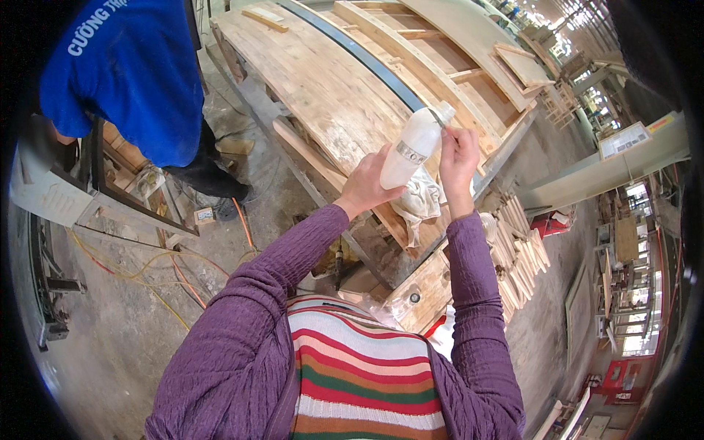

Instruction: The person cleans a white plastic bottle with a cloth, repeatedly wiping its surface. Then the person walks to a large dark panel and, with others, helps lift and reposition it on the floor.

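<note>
Large white capital letters run in a slanting line across the back of the blue shirt [143,88] of a co-worker at the left, and this is the boldest lettering in view. The plastic bottle [394,176] has a pale band-shaped label [411,152] around its middle, with dark capital-like characters, only part of which face the camera. On the pale beam [565,189] at the right sits a white rectangular sheet [625,140] whose fine print is too small to read. Beside it is a yellow sticker [661,122], also illegible.
</note>
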`<action>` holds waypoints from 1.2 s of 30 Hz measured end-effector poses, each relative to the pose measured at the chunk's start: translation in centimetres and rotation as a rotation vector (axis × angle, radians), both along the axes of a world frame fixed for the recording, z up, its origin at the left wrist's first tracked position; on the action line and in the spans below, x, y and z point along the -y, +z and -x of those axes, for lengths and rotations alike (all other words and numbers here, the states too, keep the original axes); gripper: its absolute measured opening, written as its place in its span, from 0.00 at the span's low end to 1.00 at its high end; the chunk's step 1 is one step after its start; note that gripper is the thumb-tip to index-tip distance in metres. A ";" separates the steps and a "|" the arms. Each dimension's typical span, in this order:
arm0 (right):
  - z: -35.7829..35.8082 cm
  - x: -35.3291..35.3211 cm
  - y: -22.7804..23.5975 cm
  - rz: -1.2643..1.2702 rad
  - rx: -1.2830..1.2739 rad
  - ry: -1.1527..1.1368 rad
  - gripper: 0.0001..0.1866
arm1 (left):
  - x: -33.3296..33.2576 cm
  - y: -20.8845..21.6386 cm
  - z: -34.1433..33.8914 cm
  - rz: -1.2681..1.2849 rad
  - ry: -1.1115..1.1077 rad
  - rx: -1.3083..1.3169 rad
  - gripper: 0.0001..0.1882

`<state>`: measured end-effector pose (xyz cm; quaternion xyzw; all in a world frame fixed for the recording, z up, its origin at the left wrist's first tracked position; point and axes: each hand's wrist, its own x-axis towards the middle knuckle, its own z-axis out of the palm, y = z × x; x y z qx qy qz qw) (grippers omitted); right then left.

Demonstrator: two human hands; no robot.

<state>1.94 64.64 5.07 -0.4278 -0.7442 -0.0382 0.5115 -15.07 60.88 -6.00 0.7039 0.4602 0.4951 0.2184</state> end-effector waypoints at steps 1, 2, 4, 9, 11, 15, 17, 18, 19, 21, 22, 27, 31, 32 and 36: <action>0.2 0.3 -0.1 -0.034 0.064 -0.011 0.05 | 0.1 0.0 0.0 0.014 0.000 0.008 0.51; 0.4 0.3 -0.2 -0.072 0.130 -0.018 0.05 | 0.0 0.1 0.1 0.023 0.004 0.019 0.51; 0.6 1.3 -0.9 -0.031 0.142 0.041 0.05 | -0.1 0.2 0.0 -0.015 -0.004 0.043 0.51; 0.4 1.3 1.3 -0.085 0.195 -0.042 0.06 | 0.3 0.0 0.0 -0.033 0.030 -0.019 0.51; 0.5 1.7 1.1 -0.122 0.254 -0.082 0.07 | 0.1 0.0 0.0 -0.059 0.065 -0.036 0.51; 0.9 3.8 -1.5 0.008 0.350 0.056 0.06 | 0.1 0.1 -0.2 -0.023 0.070 -0.002 0.50; -0.8 3.2 -0.6 0.043 0.204 0.019 0.06 | 0.3 0.2 -0.6 -0.003 0.052 -0.021 0.50; -1.2 3.2 -0.3 0.067 0.123 0.010 0.06 | 0.4 -0.3 -0.4 -0.006 0.122 -0.012 0.51; -1.6 3.5 0.0 0.109 -0.011 0.021 0.06 | 0.3 -0.7 -0.2 -0.009 0.191 -0.004 0.53; -2.9 4.7 -1.2 0.175 -0.087 -0.027 0.06 | 0.1 -0.6 -0.2 -0.012 0.273 0.043 0.54; -3.4 5.6 -2.0 0.207 -0.125 -0.050 0.06 | 0.0 -0.6 -0.2 -0.020 0.269 0.015 0.54; -5.3 10.2 -9.3 0.188 0.113 -0.079 0.14 | -0.4 -0.5 -0.9 -0.109 0.291 -0.171 0.55; -5.5 11.0 -11.1 0.211 0.250 -0.060 0.13 | -0.5 -0.8 -1.1 -0.176 0.316 -0.240 0.55; -5.4 11.2 -11.4 0.264 0.252 -0.045 0.13 | -0.5 -0.8 -1.1 -0.179 0.316 -0.256 0.55; -5.8 11.4 -11.0 0.364 0.230 0.022 0.11 | -0.8 -1.0 -1.0 -0.183 0.317 -0.272 0.55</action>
